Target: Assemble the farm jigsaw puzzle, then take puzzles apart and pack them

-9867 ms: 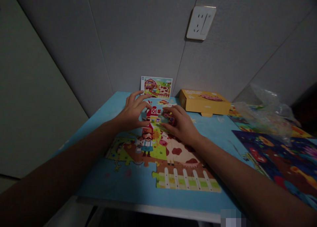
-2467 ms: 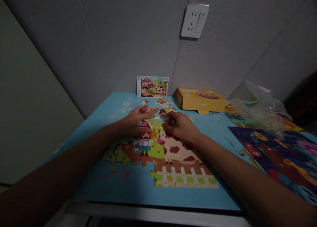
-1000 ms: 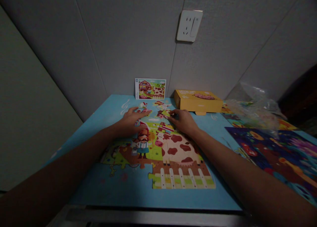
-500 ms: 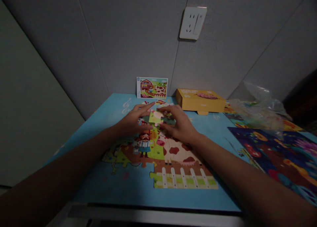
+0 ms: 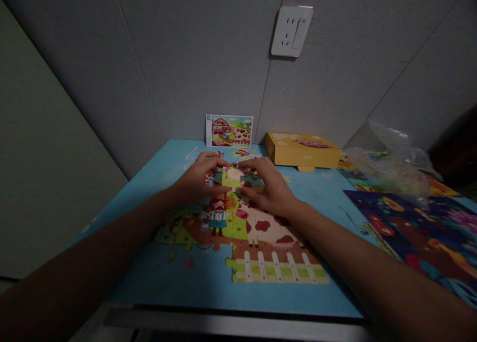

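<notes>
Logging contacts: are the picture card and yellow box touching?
Apart. In the head view, a strip of grey wall and blue table shows between the picture card and the yellow box.

A plain grey wall (image 5: 197, 58) is filling the upper part of the frame, with thin seams running down it at left of centre, right of centre and the upper right. A white socket plate (image 5: 291, 31) with a switch is sitting on it, near the top and right of centre. A smooth, pale greenish panel (image 5: 44, 158) is covering the left side, its edge slanting down towards the middle. Below, a light-blue tabletop (image 5: 156, 287) is reaching back to the wall. Dim light is leaving the far right in deep shadow.
</notes>
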The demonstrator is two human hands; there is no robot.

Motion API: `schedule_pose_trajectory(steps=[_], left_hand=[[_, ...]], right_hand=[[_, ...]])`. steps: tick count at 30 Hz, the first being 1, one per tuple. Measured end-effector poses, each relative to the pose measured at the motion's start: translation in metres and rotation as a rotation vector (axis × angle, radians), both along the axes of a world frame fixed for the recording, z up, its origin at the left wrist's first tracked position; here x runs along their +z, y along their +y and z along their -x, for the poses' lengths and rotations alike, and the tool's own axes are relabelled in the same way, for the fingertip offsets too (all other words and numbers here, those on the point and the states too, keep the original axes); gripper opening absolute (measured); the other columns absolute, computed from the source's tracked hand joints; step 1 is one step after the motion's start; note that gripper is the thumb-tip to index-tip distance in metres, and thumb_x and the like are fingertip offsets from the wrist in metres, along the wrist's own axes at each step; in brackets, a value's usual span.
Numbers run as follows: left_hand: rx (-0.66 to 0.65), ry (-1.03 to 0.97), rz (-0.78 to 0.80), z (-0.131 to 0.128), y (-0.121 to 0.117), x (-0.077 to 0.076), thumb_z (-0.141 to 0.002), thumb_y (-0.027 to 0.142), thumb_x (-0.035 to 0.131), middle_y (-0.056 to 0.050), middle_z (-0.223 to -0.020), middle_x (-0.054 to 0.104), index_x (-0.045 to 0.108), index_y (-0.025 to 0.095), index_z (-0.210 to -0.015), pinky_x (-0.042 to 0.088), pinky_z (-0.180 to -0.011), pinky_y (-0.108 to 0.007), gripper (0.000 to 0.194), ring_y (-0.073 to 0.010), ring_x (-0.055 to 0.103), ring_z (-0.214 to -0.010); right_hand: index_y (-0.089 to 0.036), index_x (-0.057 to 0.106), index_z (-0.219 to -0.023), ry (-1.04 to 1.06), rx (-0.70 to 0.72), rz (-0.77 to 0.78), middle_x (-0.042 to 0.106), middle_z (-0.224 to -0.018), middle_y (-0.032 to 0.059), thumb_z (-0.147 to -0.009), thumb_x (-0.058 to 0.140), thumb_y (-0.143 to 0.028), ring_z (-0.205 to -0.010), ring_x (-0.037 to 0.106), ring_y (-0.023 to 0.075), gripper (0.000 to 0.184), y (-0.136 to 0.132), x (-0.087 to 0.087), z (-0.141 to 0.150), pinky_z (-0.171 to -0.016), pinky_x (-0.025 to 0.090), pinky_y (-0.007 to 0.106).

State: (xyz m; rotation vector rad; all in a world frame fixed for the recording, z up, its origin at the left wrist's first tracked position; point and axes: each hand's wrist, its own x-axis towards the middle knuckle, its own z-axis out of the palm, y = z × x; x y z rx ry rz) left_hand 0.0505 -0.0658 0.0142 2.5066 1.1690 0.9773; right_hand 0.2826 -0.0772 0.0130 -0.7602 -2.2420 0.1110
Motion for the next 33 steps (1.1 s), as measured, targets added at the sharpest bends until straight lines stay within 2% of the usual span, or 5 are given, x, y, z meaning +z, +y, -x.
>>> schedule_pose_trajectory(steps=[8, 14, 18, 23, 33], left_hand=[[-0.067, 0.020, -0.153, 0.000, 0.003, 0.004, -0.068, 0.045, 0.075, -0.006, -0.116, 0.063, 0.059, 0.020, -0.100, 0.036, -0.104, -0.045, 0.044, -0.0257, 0.046, -0.118], [0.216, -0.018, -0.183, 0.009, 0.011, 0.002, -0.069, 0.044, 0.072, -0.007, -0.119, 0.062, 0.057, 0.020, -0.094, 0.033, -0.103, -0.048, 0.038, -0.0269, 0.048, -0.116], [0.378, -0.042, -0.206, 0.017, 0.019, -0.001, -0.068, 0.050, 0.072, -0.008, -0.118, 0.060, 0.059, 0.020, -0.091, 0.033, -0.103, -0.050, 0.040, -0.0296, 0.047, -0.116], [0.567, -0.045, -0.149, 0.021, 0.023, -0.002, -0.066, 0.052, 0.073, -0.011, -0.116, 0.059, 0.062, 0.018, -0.093, 0.035, -0.101, -0.051, 0.045, -0.0320, 0.046, -0.116], [0.772, 0.138, 0.125, 0.021, 0.023, -0.002, -0.062, 0.063, 0.069, -0.017, -0.121, 0.055, 0.068, 0.018, -0.097, 0.037, -0.096, -0.053, 0.057, -0.0405, 0.040, -0.120]], right_hand=[[-0.020, 0.049, -0.121, 0.020, -0.004, -0.026, 0.060, -0.113, 0.0092, -0.083, 0.059, -0.030, -0.103, 0.052, 0.0249, 0.040, 0.000, -0.001, 0.001, -0.088, 0.042, 0.038], [-0.015, 0.054, -0.118, 0.122, -0.396, -0.041, 0.062, -0.106, 0.0123, -0.084, 0.055, -0.027, -0.096, 0.054, 0.0257, 0.037, 0.019, -0.011, -0.013, -0.084, 0.043, 0.039], [-0.010, 0.058, -0.117, -0.023, -0.596, 0.128, 0.063, -0.111, 0.0165, -0.079, 0.062, -0.037, -0.103, 0.054, 0.0308, 0.047, 0.031, -0.017, -0.022, -0.090, 0.041, 0.043], [-0.017, 0.061, -0.120, -0.211, -0.558, 0.337, 0.066, -0.116, 0.0116, -0.080, 0.060, -0.045, -0.106, 0.056, 0.0307, 0.049, 0.031, -0.020, -0.021, -0.091, 0.042, 0.044], [-0.013, 0.051, -0.127, -0.051, -0.567, 0.430, 0.067, -0.107, 0.0138, -0.069, 0.070, -0.037, -0.096, 0.061, 0.0279, 0.066, 0.034, -0.019, -0.020, -0.083, 0.046, 0.041]])
